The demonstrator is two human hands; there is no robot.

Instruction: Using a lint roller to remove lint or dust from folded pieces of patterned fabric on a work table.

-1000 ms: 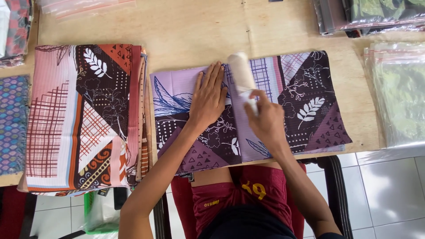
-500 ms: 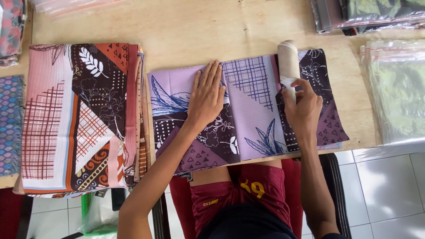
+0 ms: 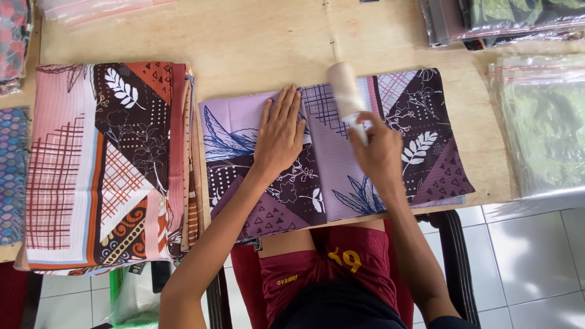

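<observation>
A folded purple patterned cloth (image 3: 420,128) lies flat on the wooden table (image 3: 256,42) in front of me. My left hand (image 3: 281,131) presses flat on its left half, fingers spread. My right hand (image 3: 379,152) grips the handle of a white lint roller (image 3: 345,91), whose roll rests on the cloth near its middle top edge.
A stack of folded pink and orange patterned cloths (image 3: 103,164) sits to the left. Clear plastic bags (image 3: 542,122) lie at the right, packed cloths (image 3: 493,18) at the back right. More folded fabric (image 3: 12,170) is at the far left edge. Tiled floor below.
The right hand with the lint roller swept right across the cloth, then came back left toward the middle. The left hand stayed pressed on the cloth.
</observation>
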